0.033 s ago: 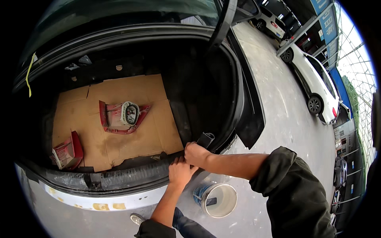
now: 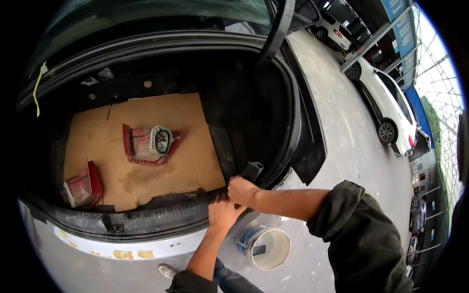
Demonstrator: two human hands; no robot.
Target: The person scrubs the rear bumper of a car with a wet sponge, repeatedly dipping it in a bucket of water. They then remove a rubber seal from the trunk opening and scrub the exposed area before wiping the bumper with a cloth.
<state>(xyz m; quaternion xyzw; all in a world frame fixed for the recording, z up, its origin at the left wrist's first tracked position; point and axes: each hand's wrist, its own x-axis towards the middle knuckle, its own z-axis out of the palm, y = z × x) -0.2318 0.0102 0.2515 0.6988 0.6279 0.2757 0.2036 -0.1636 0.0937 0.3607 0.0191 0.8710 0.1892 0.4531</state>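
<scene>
Nothing has shifted since the earlier frame. Your right hand (image 2: 243,190) stays fisted on the black trim piece (image 2: 252,172) at the trunk sill (image 2: 161,215); left hand (image 2: 223,213) rests beside it, fingers likely curled.

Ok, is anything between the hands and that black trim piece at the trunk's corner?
Nothing visible. The right hand is already touching the black trim piece, and the left hand rests on the trunk sill just below it.

Left hand (image 2: 222,212) flat, right hand (image 2: 242,190) fisted, side by side.
</scene>
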